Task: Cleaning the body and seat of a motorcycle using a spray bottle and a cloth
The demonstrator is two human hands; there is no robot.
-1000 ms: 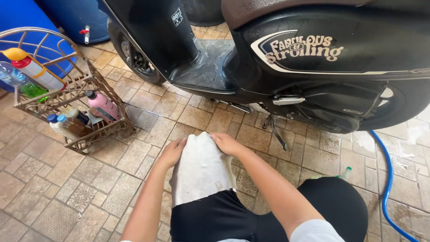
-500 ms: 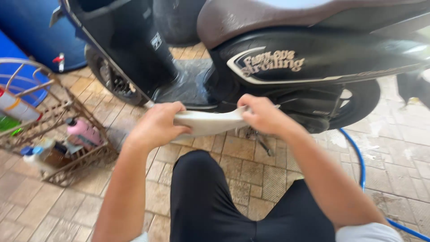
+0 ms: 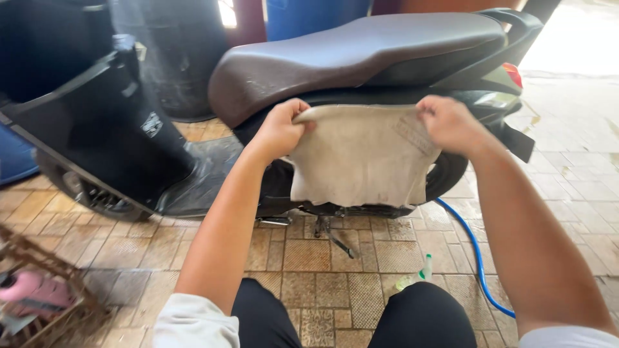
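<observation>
Where it hangs in front of the scooter (image 3: 361,64) side panel, below the seat, the cloth (image 3: 358,161) is beige, worn, roughly rectangular and spread flat. The left hand (image 3: 280,129) and right hand (image 3: 451,122) each pinch one top corner in a closed grip.

Tan patterned paving-stone floor (image 3: 309,254), blue hose (image 3: 474,248) trailing right, wire rack (image 3: 45,290) lower left, sunlit concrete (image 3: 574,58) upper right
</observation>
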